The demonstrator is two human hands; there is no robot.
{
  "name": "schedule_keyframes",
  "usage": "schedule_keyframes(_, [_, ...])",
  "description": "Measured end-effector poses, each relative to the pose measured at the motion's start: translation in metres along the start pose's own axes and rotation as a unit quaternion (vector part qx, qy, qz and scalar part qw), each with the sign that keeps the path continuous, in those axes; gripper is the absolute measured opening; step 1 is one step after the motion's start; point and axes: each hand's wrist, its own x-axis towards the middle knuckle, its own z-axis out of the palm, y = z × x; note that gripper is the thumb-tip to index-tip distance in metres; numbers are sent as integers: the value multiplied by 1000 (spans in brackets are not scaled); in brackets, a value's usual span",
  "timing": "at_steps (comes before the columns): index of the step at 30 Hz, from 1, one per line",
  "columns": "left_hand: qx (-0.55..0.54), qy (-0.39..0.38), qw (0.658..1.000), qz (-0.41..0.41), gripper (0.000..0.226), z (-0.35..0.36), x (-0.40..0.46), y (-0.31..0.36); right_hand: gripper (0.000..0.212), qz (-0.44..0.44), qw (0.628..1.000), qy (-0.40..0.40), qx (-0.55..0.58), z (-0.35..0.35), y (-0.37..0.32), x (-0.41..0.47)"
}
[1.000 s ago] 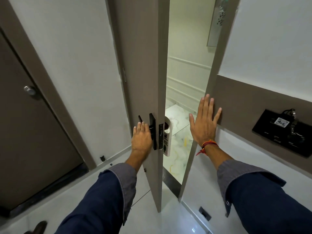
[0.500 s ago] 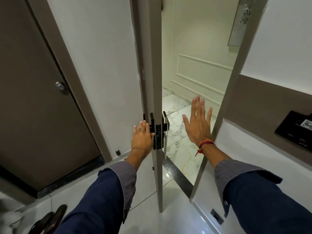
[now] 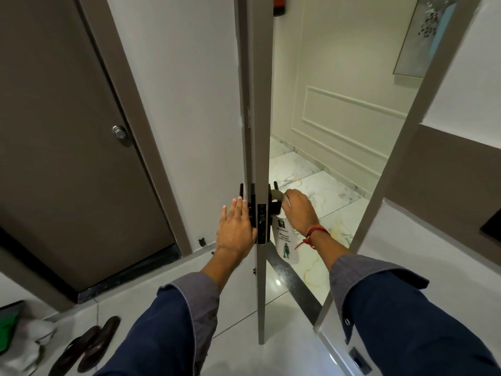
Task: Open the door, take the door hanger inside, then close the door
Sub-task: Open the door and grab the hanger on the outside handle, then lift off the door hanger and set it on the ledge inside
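head; left hand (image 3: pixel 236 231) flat, released, on door (image 3: pixel 260 131) handle; right hand (image 3: pixel 298 211) grasping door hanger (image 3: pixel 285 244)

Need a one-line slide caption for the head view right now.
Left hand braces the open door at its handle while the right hand grips the door hanger on the outer handle.

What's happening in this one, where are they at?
A person stands at a door that is open, seen nearly edge-on. The left hand lies flat against the black handle on the near side, fingers extended. The right hand has reached around the door's edge and is closed on the top of the white door hanger, which hangs from the handle on the far side. The hanger is not yet off the handle, and the door is not yet closed.
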Motion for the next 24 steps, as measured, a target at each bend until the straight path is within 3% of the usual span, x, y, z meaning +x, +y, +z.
schedule_keyframes(8, [56,-6,998,26,82,3,0,3,27,86,994,-2,72,0,5,58])
schedule_keyframes(12, [135,-26,988,77,65,-8,-18,23,26,96,990,-2,103,-1,10,86])
schedule_keyframes(15, [150,-25,971,182,43,-19,-28,49,38,103,991,-4,82,-9,14,102])
schedule_keyframes(18, [106,28,955,277,28,-22,-20,67,39,123,985,4,122,-28,26,108])
schedule_keyframes(20, [38,38,958,283,40,-17,-1,80,34,149,975,31,160,-45,38,98])
schedule_keyframes(24, [-148,-42,975,159,72,6,41,120,36,194,960,123,159,-75,68,58])
